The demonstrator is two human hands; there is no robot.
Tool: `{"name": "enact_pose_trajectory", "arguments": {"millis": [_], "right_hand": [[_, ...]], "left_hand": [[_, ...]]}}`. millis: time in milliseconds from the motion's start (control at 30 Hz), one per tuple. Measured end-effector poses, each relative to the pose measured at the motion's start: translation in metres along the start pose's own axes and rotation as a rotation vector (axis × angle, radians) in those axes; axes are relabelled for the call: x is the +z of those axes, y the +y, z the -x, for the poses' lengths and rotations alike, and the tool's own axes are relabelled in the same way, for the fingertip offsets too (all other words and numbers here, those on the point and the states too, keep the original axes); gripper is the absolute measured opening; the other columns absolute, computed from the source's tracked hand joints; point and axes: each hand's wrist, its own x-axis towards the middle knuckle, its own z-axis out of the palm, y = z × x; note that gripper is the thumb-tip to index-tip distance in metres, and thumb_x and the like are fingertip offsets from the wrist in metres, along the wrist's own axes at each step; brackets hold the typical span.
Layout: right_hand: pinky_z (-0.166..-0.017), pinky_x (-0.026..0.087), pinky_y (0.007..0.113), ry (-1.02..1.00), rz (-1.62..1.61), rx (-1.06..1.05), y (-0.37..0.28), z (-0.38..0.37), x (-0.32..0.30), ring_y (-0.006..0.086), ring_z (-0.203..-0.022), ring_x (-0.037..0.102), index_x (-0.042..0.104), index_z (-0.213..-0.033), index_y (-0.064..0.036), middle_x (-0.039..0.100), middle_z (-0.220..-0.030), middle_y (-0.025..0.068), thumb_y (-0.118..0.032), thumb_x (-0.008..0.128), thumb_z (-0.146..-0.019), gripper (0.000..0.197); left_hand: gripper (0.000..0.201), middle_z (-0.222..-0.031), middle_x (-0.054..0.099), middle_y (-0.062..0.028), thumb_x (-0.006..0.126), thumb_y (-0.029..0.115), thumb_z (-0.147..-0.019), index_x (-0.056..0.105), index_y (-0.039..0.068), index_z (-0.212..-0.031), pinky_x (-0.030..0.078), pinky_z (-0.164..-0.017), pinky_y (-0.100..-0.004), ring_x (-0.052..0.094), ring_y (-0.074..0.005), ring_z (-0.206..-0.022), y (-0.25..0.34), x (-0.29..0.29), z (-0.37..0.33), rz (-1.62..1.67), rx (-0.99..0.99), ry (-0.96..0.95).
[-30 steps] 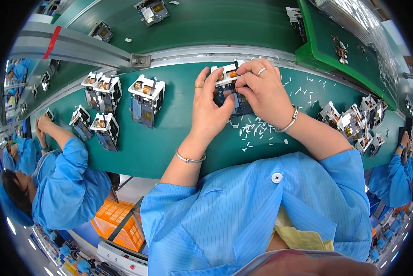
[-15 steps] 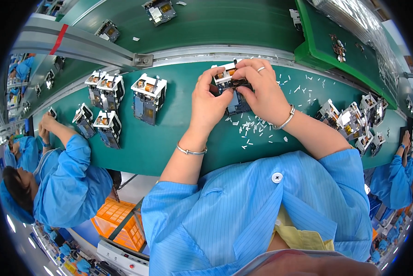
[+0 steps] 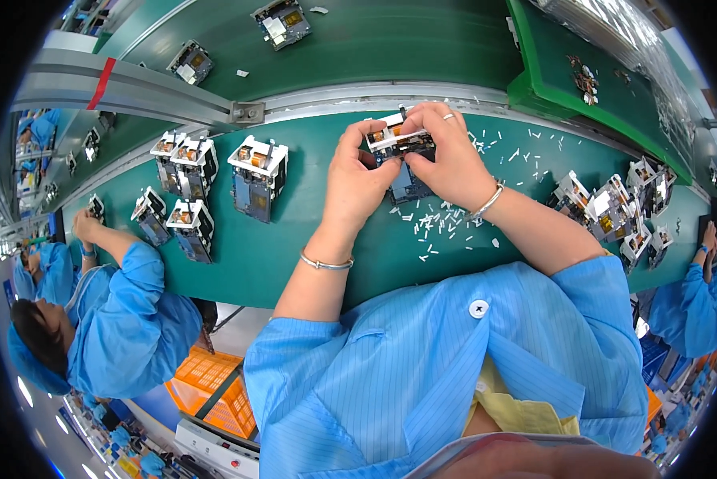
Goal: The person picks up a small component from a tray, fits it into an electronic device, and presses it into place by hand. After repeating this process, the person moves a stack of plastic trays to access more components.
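1. While the left hand (image 3: 358, 180) and right hand (image 3: 454, 164) both sit half-curled, holding the white-topped gadget (image 3: 407, 180) near the far edge of the surface (image 3: 230, 267), I'd worry a slipping grip bends something.
2. Loose white bits (image 3: 442, 227) beside it might jam underneath too.
3. Gadget's got coppery parts (image 3: 378, 136) up top, dark blue board (image 3: 410, 190) below.

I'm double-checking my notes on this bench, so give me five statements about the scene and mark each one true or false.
1. The left hand and right hand are both on one circuit-board assembly. True.
2. The white strips are stacked neatly. False: the white strips lie scattered on the green table.
3. The right hand wears a ring. True.
4. The left wrist is bare. False: a silver bracelet is around it.
5. An orange crate sits on the green table. False: the orange crate is off the table, past its near edge.
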Motion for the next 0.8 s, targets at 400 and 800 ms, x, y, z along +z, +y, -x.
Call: {"name": "enact_pose_trajectory", "arguments": {"millis": [400, 800], "right_hand": [[-0.097, 0.038, 0.039, 0.01, -0.104, -0.063, 0.001, 0.008, -0.018, 0.0318, -0.116, 0.045, 0.052, -0.112, -0.0095, 0.051, -0.118, 0.0105, 0.0, 0.069, -0.071, 0.045], [-0.081, 0.042, 0.042, 0.576, 0.877, 0.126, 0.074, -0.028, -0.186, 0.0256, -0.101, 0.052, 0.071, -0.098, -0.0167, 0.061, -0.102, 0.0024, -0.019, 0.068, -0.081, 0.018]], "left_hand": [[0.046, -0.089, 0.057, 0.0003, 0.069, 0.0, -0.077, 0.055, 0.004, -0.12, 0.044, -0.062, -0.0198, 0.048, -0.0044, -0.071, -0.014, -0.004, -0.005, 0.166, 0.07, -0.061], [0.049, -0.117, 0.061, -0.0092, 0.062, 0.005, -0.087, 0.046, 0.001, -0.133, 0.046, -0.074, -0.0246, 0.058, -0.0124, -0.095, 0.036, 0.024, -0.18, -0.128, 0.343, 0.071]]}}
